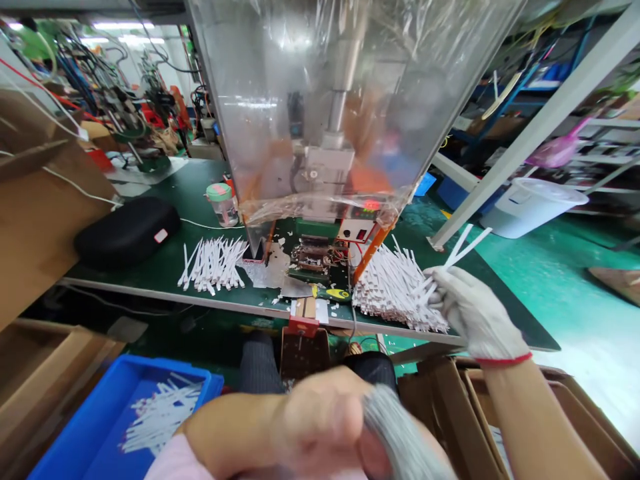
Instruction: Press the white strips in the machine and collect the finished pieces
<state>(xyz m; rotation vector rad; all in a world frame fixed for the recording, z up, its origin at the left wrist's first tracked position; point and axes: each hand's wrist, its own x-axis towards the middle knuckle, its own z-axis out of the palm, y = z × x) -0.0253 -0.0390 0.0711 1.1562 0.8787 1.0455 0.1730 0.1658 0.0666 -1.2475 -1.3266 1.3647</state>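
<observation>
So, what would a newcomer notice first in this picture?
First, the machine under clear plastic sheet in the middle of the green bench, with piles of white strips on both sides. The gloved right hand pinches a few strips above the right pile. Near the camera, the blurred left hand grips a grey bundle, and a blue bin with more strips sits lower left.

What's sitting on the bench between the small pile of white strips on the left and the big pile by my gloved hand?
In the head view, the machine base under a plastic hood stands between the small pile and the big pile, plus a yellow-handled tool.
</observation>
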